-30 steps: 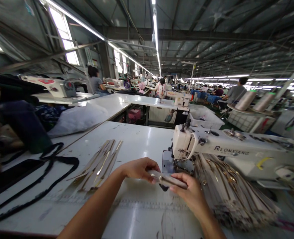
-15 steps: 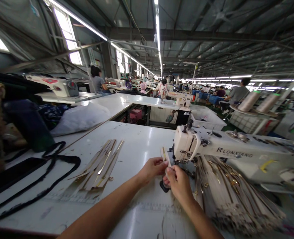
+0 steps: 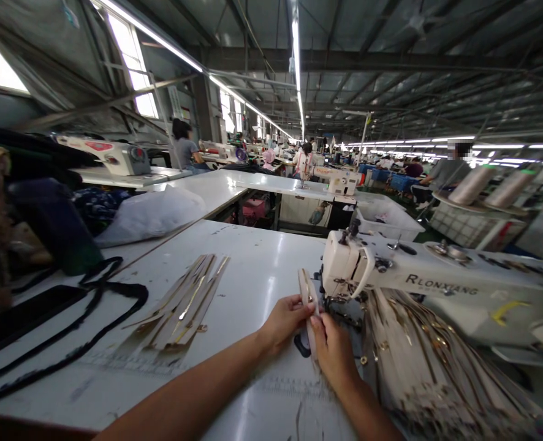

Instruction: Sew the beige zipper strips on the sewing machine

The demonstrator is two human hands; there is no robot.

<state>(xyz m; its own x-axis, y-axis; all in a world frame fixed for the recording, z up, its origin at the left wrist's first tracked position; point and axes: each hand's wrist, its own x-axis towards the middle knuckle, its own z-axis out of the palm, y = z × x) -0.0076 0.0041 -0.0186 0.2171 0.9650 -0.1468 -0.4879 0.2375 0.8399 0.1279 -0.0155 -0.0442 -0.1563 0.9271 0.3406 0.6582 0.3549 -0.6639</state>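
Note:
A pale zipper with gold teeth stands out from between my fingers, just left of the sewing machine's needle area. My left hand pinches it from the left side. Close below, my right hand grips its lower part, and the fingers of both hands nearly meet. The white sewing machine is to the right, its head beside the zipper. Under its arm hangs a thick bundle of similar zippers. To the left, several zippers lie flat on the white table.
Black strap-like cords and a dark flat object lie at the left. Behind them are a dark bottle and a white plastic bag. A white bin stands past the machine. People sit at machines farther back.
The zipper has slid lower through my hands, with a pale length now showing below them. My right hand has shifted slightly right and down; the view has turned a little left.

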